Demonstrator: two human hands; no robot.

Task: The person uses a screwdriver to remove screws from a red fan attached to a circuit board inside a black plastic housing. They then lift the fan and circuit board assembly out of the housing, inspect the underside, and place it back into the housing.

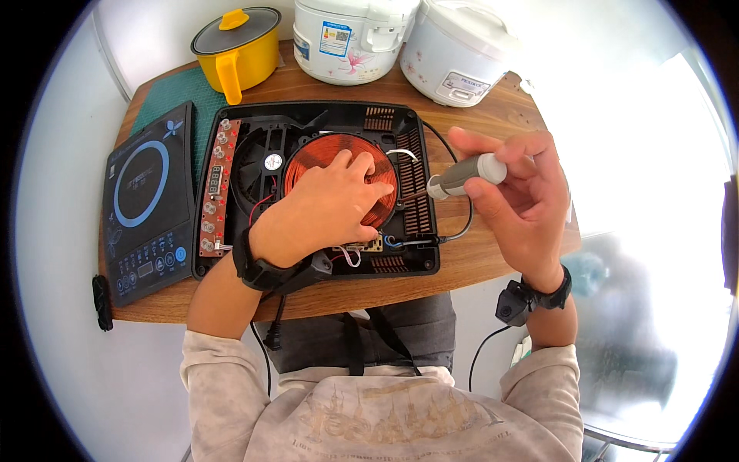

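Black plug [272,336] hanging by the near edge of the wooden table [362,289]. Left hand [327,196] laid across the copper coil [312,160], fingers spread wide, nothing visibly gripped (undersides of the fingers hidden). Right hand [533,202] closed round a grey-and-white screwdriver [462,177], shaft pointed toward the coil's right rim; contact with a screw impossible to confirm. Coil located inside the open black housing [431,266], right of the fan [248,173]. Done, by appearance: housing open, control board [219,165] and wiring exposed. Outstanding, in judgement: work at the coil rim unfinished, housing uncovered; loosening or tightening not determinable. Glossy black panel [146,192] just left of the housing. Farther off: teal mat [173,96], yellow lidded pot [258,65], two white rice cookers [342,50].
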